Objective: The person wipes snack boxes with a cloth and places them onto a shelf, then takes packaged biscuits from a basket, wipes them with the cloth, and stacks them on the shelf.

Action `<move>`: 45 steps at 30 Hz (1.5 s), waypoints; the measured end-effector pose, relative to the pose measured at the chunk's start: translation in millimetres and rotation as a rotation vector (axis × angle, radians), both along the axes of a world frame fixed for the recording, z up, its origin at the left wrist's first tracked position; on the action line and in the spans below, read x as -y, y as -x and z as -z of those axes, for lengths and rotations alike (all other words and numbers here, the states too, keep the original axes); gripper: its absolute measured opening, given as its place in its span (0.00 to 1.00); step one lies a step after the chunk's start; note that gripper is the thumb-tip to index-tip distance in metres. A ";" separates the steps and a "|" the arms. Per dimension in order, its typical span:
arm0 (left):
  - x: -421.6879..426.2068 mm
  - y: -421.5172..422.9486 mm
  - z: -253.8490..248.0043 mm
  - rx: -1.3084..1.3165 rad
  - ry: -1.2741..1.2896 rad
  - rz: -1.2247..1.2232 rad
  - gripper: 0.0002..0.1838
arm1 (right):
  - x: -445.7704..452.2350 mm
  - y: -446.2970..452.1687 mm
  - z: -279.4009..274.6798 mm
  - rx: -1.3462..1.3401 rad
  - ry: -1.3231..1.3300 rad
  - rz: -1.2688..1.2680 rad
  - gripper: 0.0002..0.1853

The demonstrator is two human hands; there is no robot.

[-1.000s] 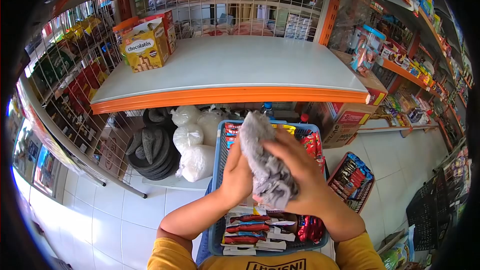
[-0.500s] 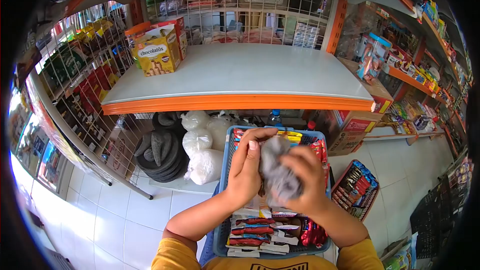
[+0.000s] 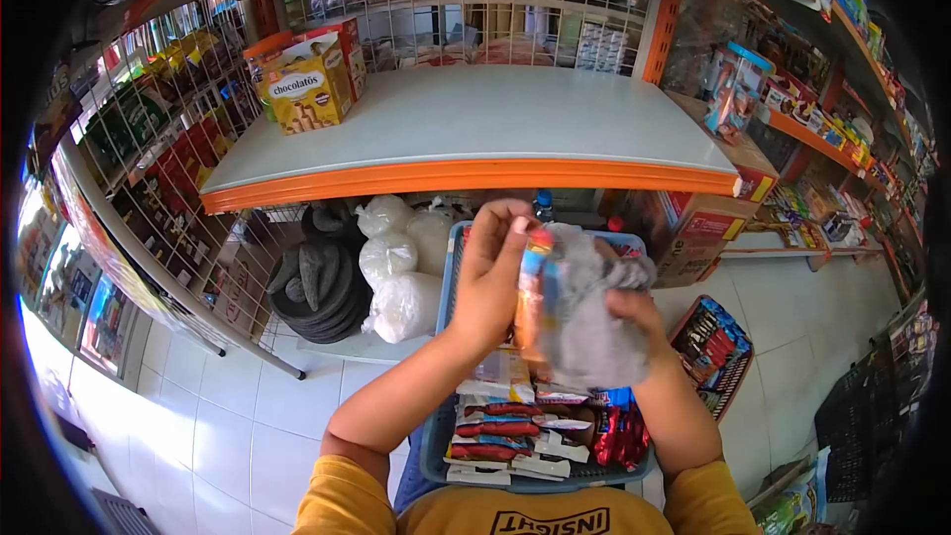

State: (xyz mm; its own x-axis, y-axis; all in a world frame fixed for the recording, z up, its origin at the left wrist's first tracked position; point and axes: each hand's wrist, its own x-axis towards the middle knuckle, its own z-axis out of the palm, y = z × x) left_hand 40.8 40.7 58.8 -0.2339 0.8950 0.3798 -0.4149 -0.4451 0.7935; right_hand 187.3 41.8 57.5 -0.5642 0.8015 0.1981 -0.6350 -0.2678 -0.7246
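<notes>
My left hand (image 3: pixel 485 287) is closed on a snack packet (image 3: pixel 531 302) in an orange and blue wrapper, held upright and blurred. My right hand (image 3: pixel 642 322) grips a crumpled grey cloth (image 3: pixel 599 342), which lies against or just beside the packet's right side; exact contact is unclear. Both hands are over a blue plastic basket (image 3: pixel 434 476). In it lie red-and-white wrapped snack bars (image 3: pixel 500 428) and shiny red packets (image 3: pixel 620 434). The hands and cloth hide the basket's far part.
Ahead is a grey shelf (image 3: pixel 466 129) with an orange edge, a yellow chocolatos box (image 3: pixel 309 89) on its left. Under it are stacked stone mortars (image 3: pixel 317 297) and white-filled plastic bags (image 3: pixel 401 307). A smaller basket of snacks (image 3: pixel 711 347) stands on the floor at right.
The cloth has moved up and right and spread out, uncovering the packet in my left hand. My right hand has shifted right. The view has tilted slightly downward.
</notes>
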 end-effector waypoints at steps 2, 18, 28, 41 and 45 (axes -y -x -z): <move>-1.4 -9.3 5.3 0.055 -0.026 -0.030 0.04 | 10.9 -2.6 -5.9 0.222 -0.232 0.161 0.29; 63.6 -17.8 -3.9 -0.284 0.045 0.139 0.21 | 36.9 -7.1 -2.5 0.471 -0.855 0.698 0.25; 114.6 2.7 -41.4 -0.673 -0.159 -0.256 0.17 | 64.3 6.7 -17.1 0.307 -0.927 0.624 0.28; 53.8 60.3 -3.7 -0.295 -0.178 -0.354 0.18 | 50.0 26.5 15.7 0.350 -0.587 0.180 0.30; 15.7 110.0 -22.4 -0.395 -0.015 -0.616 0.17 | 35.8 20.2 9.6 0.308 -0.446 0.324 0.30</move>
